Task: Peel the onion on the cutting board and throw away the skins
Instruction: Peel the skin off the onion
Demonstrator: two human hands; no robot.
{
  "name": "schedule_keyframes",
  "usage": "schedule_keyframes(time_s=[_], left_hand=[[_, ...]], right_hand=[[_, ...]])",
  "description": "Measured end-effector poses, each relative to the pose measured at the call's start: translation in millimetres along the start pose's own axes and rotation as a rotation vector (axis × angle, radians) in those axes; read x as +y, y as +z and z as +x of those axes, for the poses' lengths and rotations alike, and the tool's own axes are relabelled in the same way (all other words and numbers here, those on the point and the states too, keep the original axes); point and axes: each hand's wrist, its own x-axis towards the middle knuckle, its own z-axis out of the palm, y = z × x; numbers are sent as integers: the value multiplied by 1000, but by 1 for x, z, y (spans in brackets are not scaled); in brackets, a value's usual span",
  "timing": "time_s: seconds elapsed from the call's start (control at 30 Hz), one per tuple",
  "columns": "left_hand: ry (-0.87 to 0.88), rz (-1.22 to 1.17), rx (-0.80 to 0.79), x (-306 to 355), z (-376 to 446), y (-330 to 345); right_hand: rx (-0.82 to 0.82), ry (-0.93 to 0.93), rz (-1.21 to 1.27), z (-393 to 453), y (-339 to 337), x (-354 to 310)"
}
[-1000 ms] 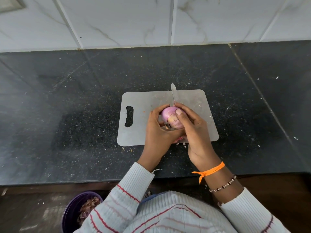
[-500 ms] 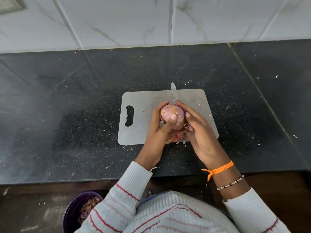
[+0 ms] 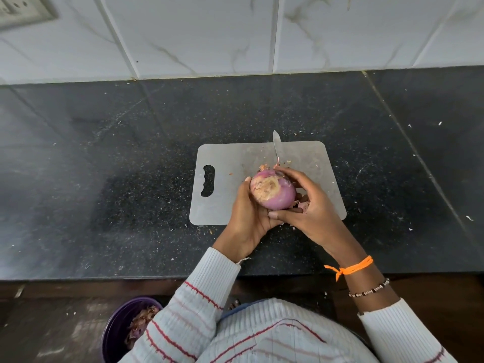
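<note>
Cradling the onion point(image 3: 273, 191) from its left side, the left hand point(image 3: 248, 216) curls its fingers beneath it, though most of those fingers are hidden. The right hand point(image 3: 309, 205) wraps around the onion's right side, fingers curved over the top and thumb reaching under the near edge, so both hands grip it together. The onion is held just above the near half of the grey cutting board point(image 3: 230, 163), its purple flesh showing with a pale brown patch facing up. A knife point(image 3: 277, 148) lies on the board behind the hands, its tip pointing toward the tiled wall point(image 3: 209, 35). Small scraps of skin point(image 3: 264, 167) sit on the board beside the blade. The board rests on a dark speckled counter point(image 3: 104, 179). Below the counter edge, a purple bin point(image 3: 117, 328) holds onion skins.
</note>
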Motion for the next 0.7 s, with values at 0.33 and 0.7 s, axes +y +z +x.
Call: schedule_keyframes(time_s=[0.33, 0.7], left_hand=[[-22, 223, -89, 1, 0, 1], [-16, 228, -65, 4, 1, -3]], right_hand=[[36, -59, 86, -4, -1, -5], [124, -48, 24, -2, 0, 6]])
